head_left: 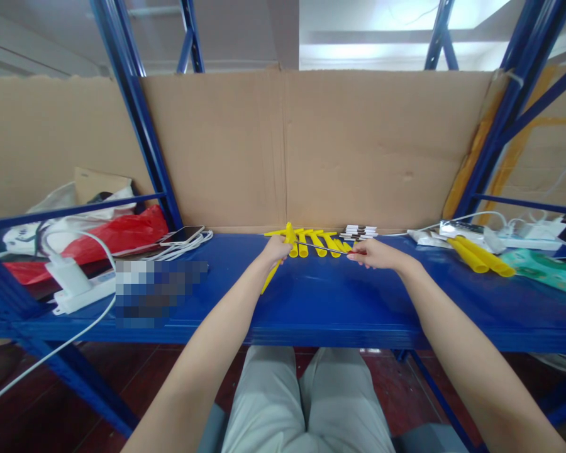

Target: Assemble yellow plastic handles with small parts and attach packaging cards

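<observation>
My left hand (277, 249) is closed around a yellow plastic piece (290, 233), whose rounded top sticks up above the fingers and whose thin arm slants down toward the shelf's front edge. In my right hand (373, 253) is a screwdriver (327, 249) with a dark red handle. Its long metal shaft lies nearly level and runs left to the yellow piece; whether the tip sits in a screw is too small to tell. Just behind the hands, several similar yellow pieces (318, 242) lie in a row. Beside them, small white-and-black strips (357, 232) are stacked.
The blue shelf (330, 302) ends in front of my knees; a cardboard panel (349, 145) closes its back. To the left are a red bag (132, 234), a white power strip (87, 292) and cables. Two yellow tubes (481, 255) and a green packet (544, 269) lie right.
</observation>
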### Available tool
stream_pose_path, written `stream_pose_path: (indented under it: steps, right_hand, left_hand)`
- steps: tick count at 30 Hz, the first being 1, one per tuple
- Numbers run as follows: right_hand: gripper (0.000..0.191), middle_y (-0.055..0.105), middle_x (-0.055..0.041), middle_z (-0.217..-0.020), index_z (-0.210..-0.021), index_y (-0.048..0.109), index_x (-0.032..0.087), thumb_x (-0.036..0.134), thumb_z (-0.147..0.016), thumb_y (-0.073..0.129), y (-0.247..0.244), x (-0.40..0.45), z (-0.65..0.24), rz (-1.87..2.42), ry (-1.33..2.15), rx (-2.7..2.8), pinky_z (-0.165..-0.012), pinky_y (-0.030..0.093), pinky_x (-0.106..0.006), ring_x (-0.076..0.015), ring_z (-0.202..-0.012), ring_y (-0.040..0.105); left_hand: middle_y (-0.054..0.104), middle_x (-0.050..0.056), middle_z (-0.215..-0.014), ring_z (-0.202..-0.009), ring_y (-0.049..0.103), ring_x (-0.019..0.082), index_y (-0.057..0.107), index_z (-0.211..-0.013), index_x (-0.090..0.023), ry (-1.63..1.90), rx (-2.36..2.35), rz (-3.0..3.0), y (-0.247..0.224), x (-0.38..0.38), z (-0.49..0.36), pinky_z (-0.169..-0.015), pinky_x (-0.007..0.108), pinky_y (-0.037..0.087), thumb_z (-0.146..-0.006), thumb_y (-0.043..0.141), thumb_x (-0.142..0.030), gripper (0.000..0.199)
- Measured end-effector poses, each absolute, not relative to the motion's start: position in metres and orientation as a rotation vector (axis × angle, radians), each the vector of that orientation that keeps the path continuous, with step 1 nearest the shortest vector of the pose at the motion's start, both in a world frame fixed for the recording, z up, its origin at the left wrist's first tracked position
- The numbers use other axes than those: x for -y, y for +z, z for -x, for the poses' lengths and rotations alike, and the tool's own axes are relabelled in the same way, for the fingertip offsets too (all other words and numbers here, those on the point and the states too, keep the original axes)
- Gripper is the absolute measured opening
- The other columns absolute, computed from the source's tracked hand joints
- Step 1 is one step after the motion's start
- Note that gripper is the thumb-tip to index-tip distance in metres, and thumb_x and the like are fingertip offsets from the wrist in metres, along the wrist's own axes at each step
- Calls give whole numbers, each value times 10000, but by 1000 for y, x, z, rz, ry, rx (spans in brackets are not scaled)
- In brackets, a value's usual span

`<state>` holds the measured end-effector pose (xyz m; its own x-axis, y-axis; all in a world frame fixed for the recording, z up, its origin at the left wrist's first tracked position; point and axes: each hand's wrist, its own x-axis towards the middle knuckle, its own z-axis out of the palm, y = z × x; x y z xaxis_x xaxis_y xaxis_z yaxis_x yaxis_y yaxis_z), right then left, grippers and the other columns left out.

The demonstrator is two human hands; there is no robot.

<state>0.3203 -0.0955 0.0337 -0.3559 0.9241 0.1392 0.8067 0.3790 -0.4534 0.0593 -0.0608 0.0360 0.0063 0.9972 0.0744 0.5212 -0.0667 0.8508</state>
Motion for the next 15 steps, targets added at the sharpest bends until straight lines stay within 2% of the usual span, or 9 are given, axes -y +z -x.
stream_pose_path:
  steps: [3,7,10,15]
  right_hand:
    - [369,593,-21,-593,-662,515,199,554,-753,556,32,92,-322,1470,362,2276,-511,389,-249,-132,-537,530]
    - [350,570,15,-599,-694,432,214,438,-634,694,27,87,-321,1473,272,2167,-498,380,-231,-125,-548,521]
    - [327,535,32,-552,-714,415,217,424,-676,665,27,90,-318,1514,398,2145,-463,384,-225,-114,-489,505]
    - [331,571,-13,-569,-716,513,188,511,-766,568,34,98,-316,1600,538,2182,-457,413,-238,-123,-485,527]
  left_hand:
    - [366,-72,-325,-309,339,73,470,-540,-180,960,-1590,-1680,35,59,-60,-363,184,261,-735,540,-15,265]
    - [368,-74,-335,-318,348,77,502,-570,-171,940,-1602,-1731,32,57,-60,-378,187,277,-748,543,-36,228]
    - [360,-76,-339,-326,355,81,530,-591,-161,932,-1628,-1762,32,57,-60,-384,190,278,-759,548,-59,198]
    - [358,-80,-331,-319,353,86,578,-649,-149,894,-1629,-1793,34,61,-60,-388,195,272,-768,534,-56,157]
